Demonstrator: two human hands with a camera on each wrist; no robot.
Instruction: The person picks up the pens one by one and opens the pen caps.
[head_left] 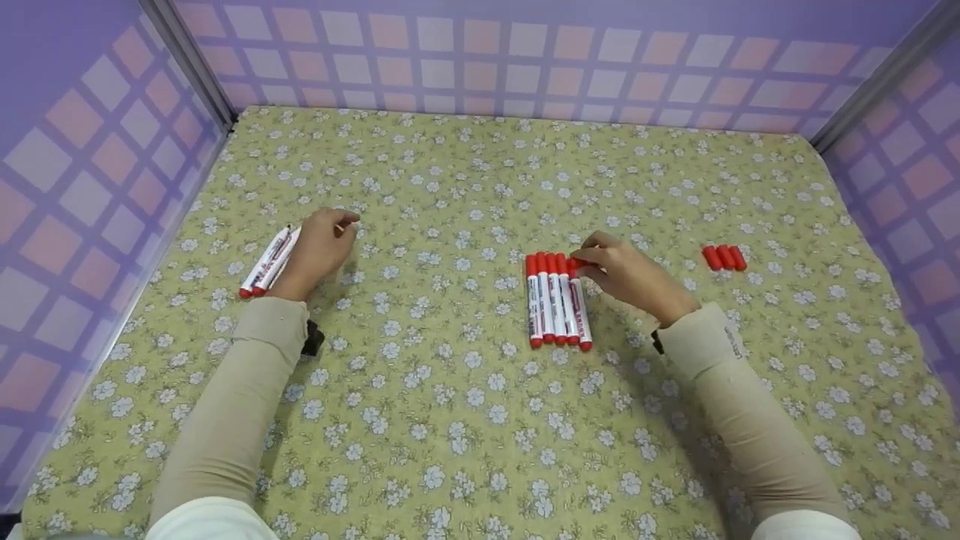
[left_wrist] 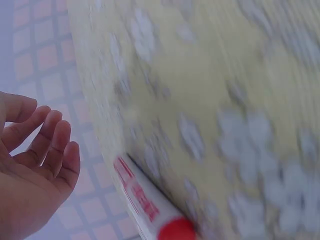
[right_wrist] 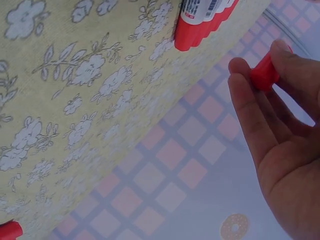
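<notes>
In the head view, my right hand (head_left: 628, 276) is at the cap end of a row of white markers (head_left: 556, 307) with red caps and red ends. A red marker cap (right_wrist: 265, 72) is pinched between its thumb and fingers in the right wrist view. My left hand (head_left: 319, 251) hovers at the left with loosely bent fingers and nothing in them. Next to it, white markers (head_left: 268, 261) lie slanted without caps, their red ends toward me, partly hidden by the hand. One such marker (left_wrist: 145, 200) shows in the left wrist view.
Three loose red caps (head_left: 725, 257) lie side by side to the right of my right hand. A yellow floral cloth (head_left: 450, 420) covers the table. Purple checked panels (head_left: 480, 60) stand along the back and both sides.
</notes>
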